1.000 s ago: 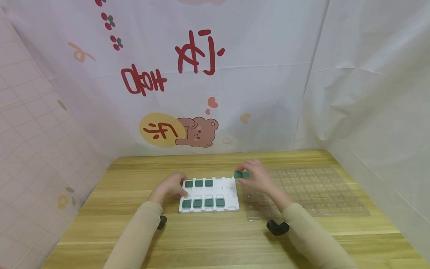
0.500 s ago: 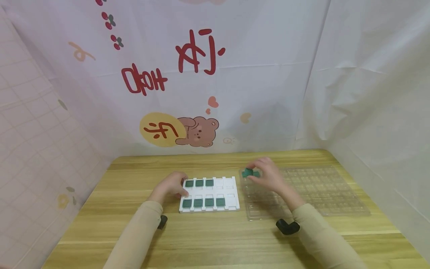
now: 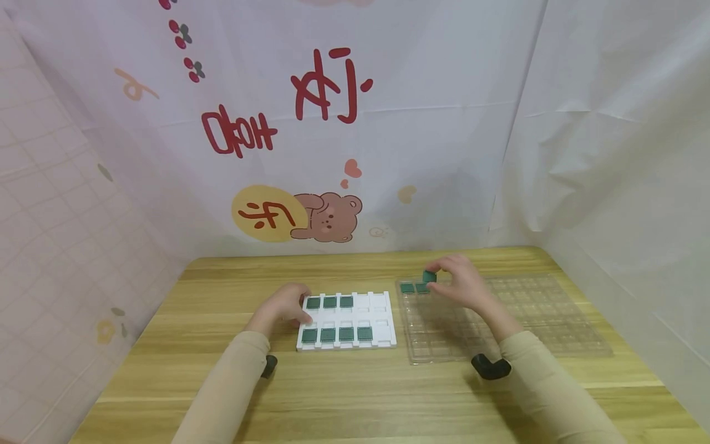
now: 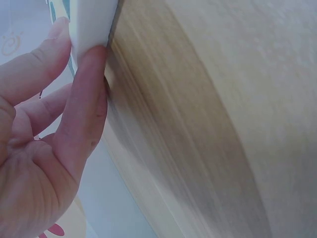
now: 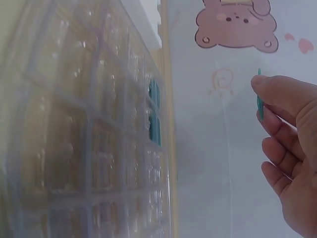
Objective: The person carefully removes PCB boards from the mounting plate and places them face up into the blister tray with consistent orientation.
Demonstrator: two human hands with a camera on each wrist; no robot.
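The white tray (image 3: 386, 302) lies on the table with small green circuit boards (image 3: 328, 335) in two rows of its pockets. My left hand (image 3: 287, 303) grips the tray's left end; in the left wrist view its thumb and a finger (image 4: 84, 99) are at the white edge. Off to the right, my right hand (image 3: 463, 285) pinches one thin, square green circuit board (image 3: 429, 276) between thumb and fingers, seen edge-on in the right wrist view. It is raised over the far edge of a clear plastic tray (image 3: 438, 330). Two more green boards (image 3: 407, 288) sit in that tray's back left pockets.
Right of the white tray, the wide clear tray covers much of the wooden table (image 3: 355, 394). White printed cloth (image 3: 444, 123) hangs behind the table and along both sides. A black wrist mount (image 3: 490, 367) sticks out below the right sleeve.
My right hand has moved right, carrying the green circuit board from the white tray's right end to over the clear tray, uncovering two boards there. My left hand stays on the white tray.
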